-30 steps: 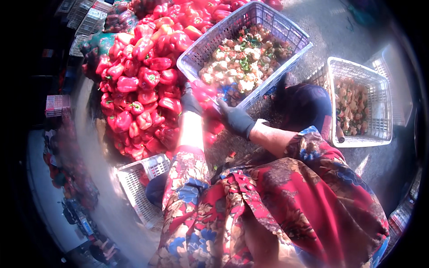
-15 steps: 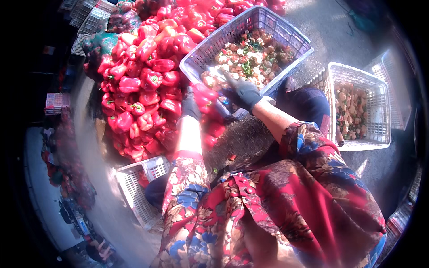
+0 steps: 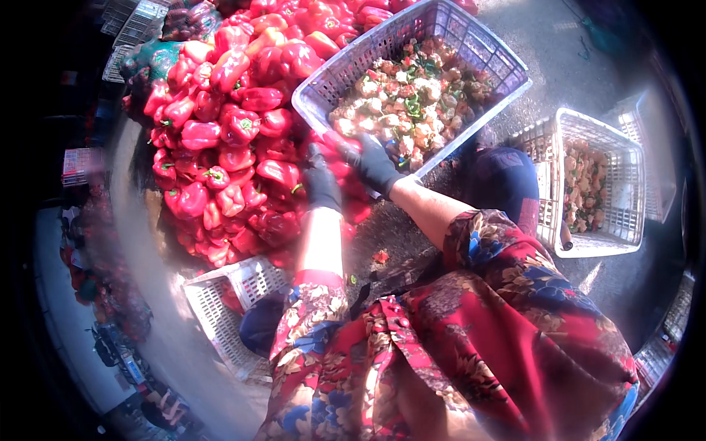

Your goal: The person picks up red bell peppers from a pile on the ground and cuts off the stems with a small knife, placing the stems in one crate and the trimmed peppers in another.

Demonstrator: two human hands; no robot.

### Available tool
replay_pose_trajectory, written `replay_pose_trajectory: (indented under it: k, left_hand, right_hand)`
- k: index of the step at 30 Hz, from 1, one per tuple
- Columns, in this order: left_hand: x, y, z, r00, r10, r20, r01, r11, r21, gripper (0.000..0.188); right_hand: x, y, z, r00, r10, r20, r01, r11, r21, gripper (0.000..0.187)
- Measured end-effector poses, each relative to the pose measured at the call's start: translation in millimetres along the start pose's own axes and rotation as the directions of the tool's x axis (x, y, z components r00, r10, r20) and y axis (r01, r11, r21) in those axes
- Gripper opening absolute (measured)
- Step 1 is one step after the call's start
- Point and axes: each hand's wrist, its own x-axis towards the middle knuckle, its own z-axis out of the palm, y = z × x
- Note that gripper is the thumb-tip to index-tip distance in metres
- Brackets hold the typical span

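The gloved left hand (image 3: pixel 321 181) holds a red pepper (image 3: pixel 335 144), the right hand (image 3: pixel 376 166) close beside it; heaped peppers (image 3: pixel 240 126) lie leftward. A bluish crate (image 3: pixel 507 67) contains pale cores (image 3: pixel 393 103).

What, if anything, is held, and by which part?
The left grip appears to hold a red bell pepper by its left side. The right grip is at its right side; whether it holds anything is unclear.

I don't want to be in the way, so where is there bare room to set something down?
Bare ground shows beyond the white crate at right, beside the large bluish crate, and on the pale strip left of the pepper pile. It is crowded around the left hand and right hand, between pile and bluish crate.
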Motion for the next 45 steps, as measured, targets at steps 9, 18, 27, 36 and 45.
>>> replay_pose_trajectory:
  k: [9,18,27,36,45]
  left_hand:
    - [69,-97,-50,0.875,-0.072,0.48,0.348,0.782,-0.517,0.043]
    - [-9,-11,-21,0.954,-0.176,0.241,0.237,0.938,-0.254,0.04]
    - [-60,30,2,0.976,-0.04,0.215,0.112,0.937,-0.332,0.031]
    - [-72,34,0,0.916,-0.006,0.4,0.208,0.861,-0.464,0.038]
    - [-27,-16,-22,0.776,0.394,0.492,-0.29,0.916,-0.276,0.039]
  right_hand:
    - [10,22,16,0.942,0.312,-0.12,-0.227,0.86,0.456,0.042]
    - [4,-5,9,0.999,0.037,-0.04,-0.019,0.92,0.392,0.051]
    - [-20,-14,0,0.981,0.193,0.015,-0.182,0.89,0.418,0.041]
    - [-11,-8,-24,0.995,-0.098,-0.009,0.093,0.908,0.408,0.028]
    - [-3,6,-33,0.973,-0.203,0.112,0.185,0.971,0.152,0.038]
